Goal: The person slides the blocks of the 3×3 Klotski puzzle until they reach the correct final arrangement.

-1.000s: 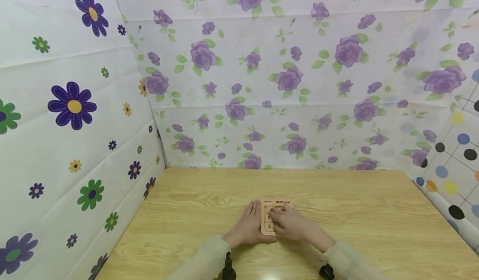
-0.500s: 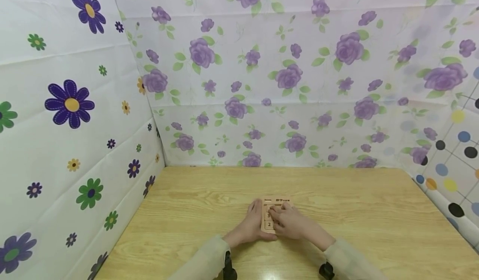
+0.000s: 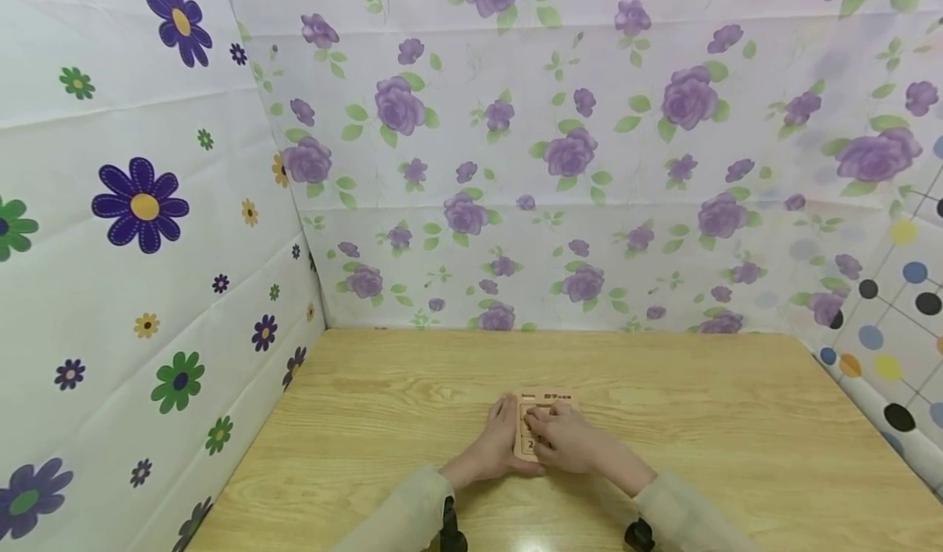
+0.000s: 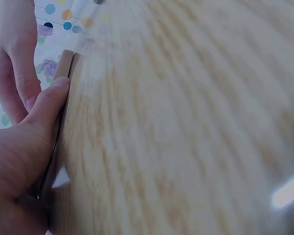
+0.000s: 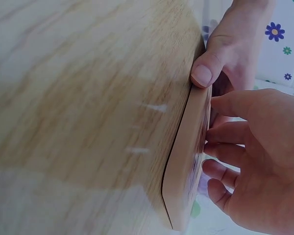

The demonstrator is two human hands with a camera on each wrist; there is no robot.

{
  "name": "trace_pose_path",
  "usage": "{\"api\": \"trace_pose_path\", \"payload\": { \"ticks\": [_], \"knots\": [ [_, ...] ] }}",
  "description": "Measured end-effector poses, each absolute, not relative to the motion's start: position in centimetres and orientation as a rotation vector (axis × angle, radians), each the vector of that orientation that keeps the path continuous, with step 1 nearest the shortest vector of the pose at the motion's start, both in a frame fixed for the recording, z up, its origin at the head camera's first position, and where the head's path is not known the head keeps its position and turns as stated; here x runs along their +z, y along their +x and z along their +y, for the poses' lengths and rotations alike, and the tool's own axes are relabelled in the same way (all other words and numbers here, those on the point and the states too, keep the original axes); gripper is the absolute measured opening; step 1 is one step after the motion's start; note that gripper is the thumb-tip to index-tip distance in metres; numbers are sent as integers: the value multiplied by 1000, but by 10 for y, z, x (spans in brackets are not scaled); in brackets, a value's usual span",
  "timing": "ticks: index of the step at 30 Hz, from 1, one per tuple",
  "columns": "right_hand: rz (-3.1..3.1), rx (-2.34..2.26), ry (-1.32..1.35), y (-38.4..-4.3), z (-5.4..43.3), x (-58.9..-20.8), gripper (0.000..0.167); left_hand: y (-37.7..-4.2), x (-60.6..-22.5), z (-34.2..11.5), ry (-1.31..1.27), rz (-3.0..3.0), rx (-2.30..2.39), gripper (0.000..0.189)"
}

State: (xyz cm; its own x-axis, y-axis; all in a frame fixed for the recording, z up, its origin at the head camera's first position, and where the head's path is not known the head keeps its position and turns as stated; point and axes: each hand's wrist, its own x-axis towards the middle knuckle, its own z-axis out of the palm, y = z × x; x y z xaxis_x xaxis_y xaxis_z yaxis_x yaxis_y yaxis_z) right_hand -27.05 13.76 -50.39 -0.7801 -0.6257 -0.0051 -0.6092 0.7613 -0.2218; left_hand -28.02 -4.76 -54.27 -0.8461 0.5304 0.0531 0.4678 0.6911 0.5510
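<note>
A light wooden number slide puzzle (image 3: 536,398) lies flat on the table with dark print along its far edge. Its tile marked 2 (image 3: 530,445) shows near the lower left; my fingers cover most of the others. My left hand (image 3: 488,451) holds the board, fingers along the left side and thumb at the near edge; in the left wrist view that thumb (image 4: 49,100) presses the board's side. Over the board's face lies my right hand (image 3: 573,441), bent fingertips touching the tiles. In the right wrist view, the right hand (image 5: 274,152) has its fingers spread along the board's top.
The wood-grain table (image 3: 383,388) stretches around the board on all sides. A floral cloth wall (image 3: 471,273) closes off the back, and a daisy-print cloth (image 3: 243,306) stands at the left. Dotted cloth (image 3: 884,331) borders the right. Dark wrist devices (image 3: 451,527) sit below the sleeves.
My right fingers have shifted slightly to the left over the tiles, and the 3 seen earlier is now mostly covered. The left hand keeps its place on the board.
</note>
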Motion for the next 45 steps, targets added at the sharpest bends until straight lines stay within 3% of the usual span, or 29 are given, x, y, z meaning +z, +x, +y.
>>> {"api": "trace_pose_path", "payload": {
  "ticks": [11,27,45],
  "knots": [
    [2918,-377,-993,-269,148,-506,52,-282,-548,-46,830,2786,854,129],
    [3154,-151,-847,-263,165,-505,40,-281,-543,-46,831,2797,842,129],
    [3116,-203,-820,-260,158,-502,45,-280,-540,-45,843,2792,824,128]
  ]
}}
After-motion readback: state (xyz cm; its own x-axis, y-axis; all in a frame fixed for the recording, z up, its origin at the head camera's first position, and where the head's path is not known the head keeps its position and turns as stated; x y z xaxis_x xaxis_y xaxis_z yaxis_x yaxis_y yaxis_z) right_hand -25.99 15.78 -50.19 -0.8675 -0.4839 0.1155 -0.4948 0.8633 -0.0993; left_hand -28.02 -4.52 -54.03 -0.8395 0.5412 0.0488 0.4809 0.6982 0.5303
